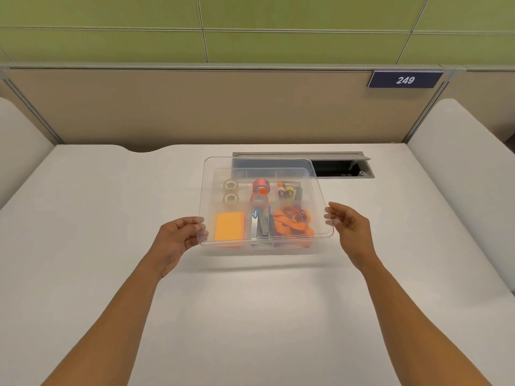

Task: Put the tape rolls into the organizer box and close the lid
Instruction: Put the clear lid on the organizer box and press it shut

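Between the two hands, the clear lid [264, 174] hangs above the organizer box [259, 250], pinched at its near corners. The left hand [178, 236] has its grip clamped on the near left corner, thumb on top and fingers beneath; the right hand [347, 222] has its grip on the right edge close to the near right corner, fingers curled loosely round the rim. Holding both sides this way seems meant to keep the wide, thin sheet level and square for lowering onto the rim.

Its long axis runs left to right, matching the box beneath, though it sits slightly skewed and shifted left and far of the box's outline, not yet seated.

Seen through the lid, two clear tape rolls [230, 190] lie in the far left compartment, and a red tape roll [260, 188] in the far middle one, so the loading looks finished. Orange notes [230, 229] fill the near left compartment. All of this rests on the white surface [111, 204].
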Motion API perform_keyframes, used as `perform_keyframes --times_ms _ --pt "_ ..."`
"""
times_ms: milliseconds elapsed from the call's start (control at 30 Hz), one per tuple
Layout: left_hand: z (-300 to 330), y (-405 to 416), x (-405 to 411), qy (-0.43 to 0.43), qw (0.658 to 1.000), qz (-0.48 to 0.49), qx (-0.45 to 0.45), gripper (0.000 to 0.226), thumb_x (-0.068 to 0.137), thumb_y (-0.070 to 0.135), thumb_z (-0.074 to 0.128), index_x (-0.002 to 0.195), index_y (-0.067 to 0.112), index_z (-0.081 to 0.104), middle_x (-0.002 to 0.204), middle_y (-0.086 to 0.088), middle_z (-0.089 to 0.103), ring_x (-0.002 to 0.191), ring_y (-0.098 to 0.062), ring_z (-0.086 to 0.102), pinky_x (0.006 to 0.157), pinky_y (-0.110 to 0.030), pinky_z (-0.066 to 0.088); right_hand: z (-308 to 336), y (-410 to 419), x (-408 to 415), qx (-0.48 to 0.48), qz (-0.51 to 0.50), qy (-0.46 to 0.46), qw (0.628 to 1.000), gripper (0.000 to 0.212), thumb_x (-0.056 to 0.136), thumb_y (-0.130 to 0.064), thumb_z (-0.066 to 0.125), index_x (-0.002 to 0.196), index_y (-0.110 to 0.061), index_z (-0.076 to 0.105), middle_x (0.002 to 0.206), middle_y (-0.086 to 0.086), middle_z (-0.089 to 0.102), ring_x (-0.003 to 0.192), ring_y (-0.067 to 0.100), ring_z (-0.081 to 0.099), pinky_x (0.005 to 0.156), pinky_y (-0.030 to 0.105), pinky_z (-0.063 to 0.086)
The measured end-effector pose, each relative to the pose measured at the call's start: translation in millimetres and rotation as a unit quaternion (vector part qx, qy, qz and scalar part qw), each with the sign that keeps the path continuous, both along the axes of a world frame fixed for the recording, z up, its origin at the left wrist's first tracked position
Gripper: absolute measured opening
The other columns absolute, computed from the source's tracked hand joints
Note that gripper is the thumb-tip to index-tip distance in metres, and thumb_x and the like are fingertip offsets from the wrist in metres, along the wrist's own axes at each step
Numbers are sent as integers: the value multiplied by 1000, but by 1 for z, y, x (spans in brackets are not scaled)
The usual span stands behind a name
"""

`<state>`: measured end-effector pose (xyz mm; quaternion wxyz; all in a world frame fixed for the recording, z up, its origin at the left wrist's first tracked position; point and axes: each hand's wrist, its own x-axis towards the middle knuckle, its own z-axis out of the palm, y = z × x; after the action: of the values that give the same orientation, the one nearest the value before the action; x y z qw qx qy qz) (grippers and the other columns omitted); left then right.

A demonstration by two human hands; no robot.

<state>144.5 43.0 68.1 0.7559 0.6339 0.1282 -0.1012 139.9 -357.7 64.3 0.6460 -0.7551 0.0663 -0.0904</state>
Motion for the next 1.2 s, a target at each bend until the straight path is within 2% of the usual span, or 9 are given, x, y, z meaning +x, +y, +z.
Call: perform_keyframes --times_ms 100,233,467,633,767,867,967,1033,1200 --pt "-5 -4 2 -7 997 -6 76 14 85 8 66 98 6 71 80 -8 69 74 -18 67 64 -27 56 0 4 8 13 -21 41 999 35 90 6 49 113 -15 65 104 7 70 88 18 67 73 24 53" --pt "-14 -13 8 -4 980 6 201 15 84 13 64 96 16 72 76 -2 67 71 -13 61 62 -27 49 -7 13 13 -51 -83 73 993 25 89 -20 62 115 -17 65 93 3 71 80 17 67 77 28 54" --pt "-26 -26 16 8 954 27 298 27 90 15 50 111 16 67 93 1 65 76 -17 58 79 -32 49 -21 29 20 -115 -108 97 983 29 90 -15 61 119 -10 64 92 1 68 89 18 63 89 31 49" --pt "-30 -32 18 9 947 38 320 27 92 17 49 114 17 65 96 -5 68 60 -20 63 64 -27 49 -28 30 25 -189 -123 100 969 27 92 -13 56 117 -8 65 104 9 68 89 17 59 84 26 44" --pt "-32 -36 20 9 941 33 335 34 92 16 47 122 17 61 92 -6 66 84 -28 64 82 -44 55 -33 33 27 -175 -104 115 972 29 93 -16 55 122 -15 59 99 5 66 85 18 60 76 26 48" --pt "-34 -40 20 7 942 28 336 41 93 15 43 132 21 55 90 -1 61 86 -29 61 84 -45 55 -39 34 29 -176 -86 122 973 30 95 -17 52 126 -19 54 103 6 63 85 20 60 64 19 45" --pt "-38 -45 20 -6 930 21 366 45 97 18 39 141 25 46 105 -7 59 95 -28 58 86 -39 50 -44 35 29 -204 -69 123 969 35 98 -17 46 133 -18 50 111 9 60 97 26 60 81 34 51" --pt "-41 -49 20 -17 919 19 393 45 99 19 36 144 25 42 106 -8 54 97 -24 54 84 -33 43 -48 35 28 -253 -56 115 959 39 100 -18 42 138 -16 45 119 12 58 107 27 57 91 38 44" --pt "-50 -55 16 -56 885 14 461 45 101 22 35 146 18 37 111 -11 56 102 -28 55 83 -32 41 -55 37 26 -318 -18 135 938 46 102 -30 30 147 -23 29 119 11 55 103 23 56 86 38 47"
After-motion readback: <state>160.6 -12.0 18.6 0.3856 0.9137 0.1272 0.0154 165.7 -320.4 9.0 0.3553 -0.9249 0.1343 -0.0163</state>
